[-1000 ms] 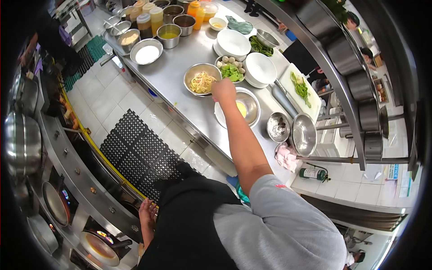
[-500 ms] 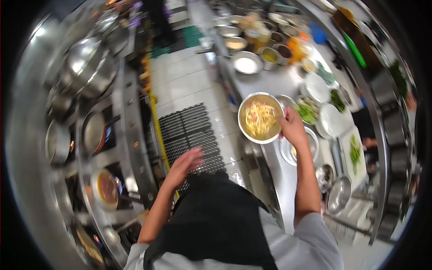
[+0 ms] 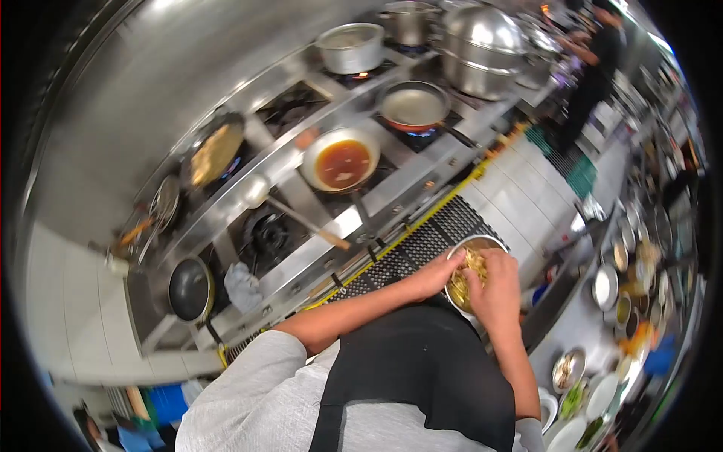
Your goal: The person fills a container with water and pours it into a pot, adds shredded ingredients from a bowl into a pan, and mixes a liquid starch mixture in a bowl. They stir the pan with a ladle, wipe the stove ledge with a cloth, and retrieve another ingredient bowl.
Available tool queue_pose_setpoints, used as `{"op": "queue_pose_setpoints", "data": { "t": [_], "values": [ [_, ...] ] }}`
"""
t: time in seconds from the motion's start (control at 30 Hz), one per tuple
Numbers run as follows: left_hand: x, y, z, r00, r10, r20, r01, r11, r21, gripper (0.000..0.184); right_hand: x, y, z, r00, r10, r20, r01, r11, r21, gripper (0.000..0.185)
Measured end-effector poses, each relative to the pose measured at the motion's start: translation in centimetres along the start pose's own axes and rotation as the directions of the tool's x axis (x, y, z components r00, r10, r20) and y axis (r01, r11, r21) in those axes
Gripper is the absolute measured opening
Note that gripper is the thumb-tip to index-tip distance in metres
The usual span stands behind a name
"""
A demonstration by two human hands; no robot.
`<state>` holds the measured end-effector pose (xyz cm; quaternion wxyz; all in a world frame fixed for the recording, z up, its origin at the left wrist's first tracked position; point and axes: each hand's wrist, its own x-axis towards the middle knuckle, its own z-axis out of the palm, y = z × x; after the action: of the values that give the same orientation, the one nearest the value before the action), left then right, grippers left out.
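A metal bowl (image 3: 482, 241) is held in front of my apron, above the floor mat. Yellow shredded food (image 3: 472, 275) lies inside it. My left hand (image 3: 439, 273) grips the bowl at its left rim, thumb over the edge. My right hand (image 3: 497, 290) reaches over the other side, its curled fingers and thumb down in the shreds. How much food sits between those fingers is partly hidden.
The stove on the left carries a wok of brown liquid (image 3: 343, 164), a ladle (image 3: 257, 190), a frying pan with liquid (image 3: 413, 107), a pan with a flat yellow item (image 3: 218, 154) and a dark pan (image 3: 190, 288). A person (image 3: 599, 64) stands far right. The counter (image 3: 561, 320) holds bowls.
I have turned from the counter toward the stove. The bowl has come in front of my body. My left hand has taken its rim, and my right hand has moved from the rim into the food.
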<state>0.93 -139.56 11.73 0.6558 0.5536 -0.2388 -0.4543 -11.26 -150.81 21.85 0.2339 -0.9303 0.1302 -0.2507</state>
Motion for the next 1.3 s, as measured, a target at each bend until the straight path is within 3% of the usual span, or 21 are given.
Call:
{"op": "queue_pose_setpoints", "data": {
  "t": [0.03,0.13,0.17,0.27,0.3,0.4,0.43,0.47,0.53,0.63,0.7,0.8,0.9,0.93,1.0,1.07,1.2,1.3],
  "values": [
    [-1.4,1.5,0.0,0.999,0.032,-0.005,-0.032,0.999,0.026,0.056,0.5,-0.7,1.3,0.995,-0.099,0.014,0.099,0.995,0.013,0.033],
    [-3.1,1.2,-2.0,0.985,-0.002,-0.170,-0.001,1.000,-0.014,0.056,1.2,-1.1,4.9,0.942,-0.139,0.305,0.115,0.989,0.095,0.030],
    [-3.5,0.7,-2.7,0.976,0.058,-0.211,-0.060,0.998,-0.007,0.056,1.7,-1.7,5.3,0.902,-0.142,0.407,0.118,0.990,0.083,0.027],
    [-4.5,0.5,-3.8,0.956,0.011,-0.294,-0.038,0.995,-0.089,0.056,2.5,-1.4,7.3,0.713,-0.193,0.674,0.102,0.980,0.172,0.024],
    [-4.5,0.6,-4.2,0.955,0.015,-0.295,-0.023,0.999,-0.024,0.056,2.7,-1.6,7.6,0.704,-0.182,0.686,0.103,0.983,0.154,0.023],
    [-3.4,0.0,-5.4,0.944,0.076,-0.320,-0.083,0.996,-0.010,0.056,3.2,-4.0,6.1,0.915,-0.253,0.315,0.249,0.967,0.055,0.028],
    [-3.5,0.6,-5.5,0.931,-0.096,-0.352,0.059,0.992,-0.114,0.057,3.5,-3.9,6.6,0.944,-0.211,0.253,0.216,0.976,0.008,0.037],
    [-2.8,-0.1,-5.9,0.934,-0.022,-0.358,-0.019,0.994,-0.111,0.059,3.8,-3.7,7.3,0.946,-0.182,0.269,0.189,0.982,0.000,0.040],
    [-2.2,-1.0,-6.8,0.926,-0.054,-0.374,0.025,0.996,-0.082,0.063,4.2,-3.6,8.5,0.947,-0.111,0.302,0.123,0.992,-0.021,0.046],
    [-2.2,-1.0,-8.4,0.921,0.029,-0.389,-0.013,0.999,0.042,0.072,4.9,-4.8,9.4,0.869,-0.042,0.493,0.077,0.996,-0.051,0.049],
    [-2.5,-0.6,-9.7,0.938,-0.001,-0.346,0.010,1.000,0.024,0.068,5.6,-5.7,10.4,0.808,0.003,0.589,0.017,0.999,-0.028,0.050],
    [-3.5,1.8,-12.0,0.944,0.006,-0.331,0.002,1.000,0.023,0.065,6.2,-7.8,11.6,0.936,-0.099,0.338,0.134,0.988,-0.082,0.052],
    [-3.7,2.7,-14.5,0.943,0.034,-0.330,-0.035,0.999,0.004,0.065,7.7,-9.9,13.6,0.934,-0.049,0.355,0.100,0.987,-0.128,0.055],
    [-4.2,2.8,-15.3,0.920,0.131,-0.368,-0.076,0.984,0.159,0.067,8.0,-10.3,14.4,0.933,-0.037,0.359,0.094,0.985,-0.143,0.055],
    [-4.8,3.2,-16.8,0.877,0.095,-0.470,-0.019,0.986,0.164,0.069,9.2,-11.7,16.0,0.904,-0.038,0.426,0.098,0.988,-0.120,0.053],
    [-5.4,3.5,-18.9,0.878,0.055,-0.476,-0.009,0.995,0.099,0.069,10.3,-13.1,17.7,0.865,-0.031,0.501,0.099,0.989,-0.109,0.051],
    [-5.9,3.2,-23.0,0.811,-0.059,-0.582,0.124,0.990,0.072,0.069,12.5,-15.4,21.7,0.837,-0.137,0.530,0.183,0.982,-0.035,0.042],
    [-6.5,2.6,-25.8,0.779,0.025,-0.627,0.020,0.998,0.065,0.069,14.2,-17.8,24.2,0.807,-0.151,0.571,0.199,0.980,-0.021,0.040]
  ]
}}
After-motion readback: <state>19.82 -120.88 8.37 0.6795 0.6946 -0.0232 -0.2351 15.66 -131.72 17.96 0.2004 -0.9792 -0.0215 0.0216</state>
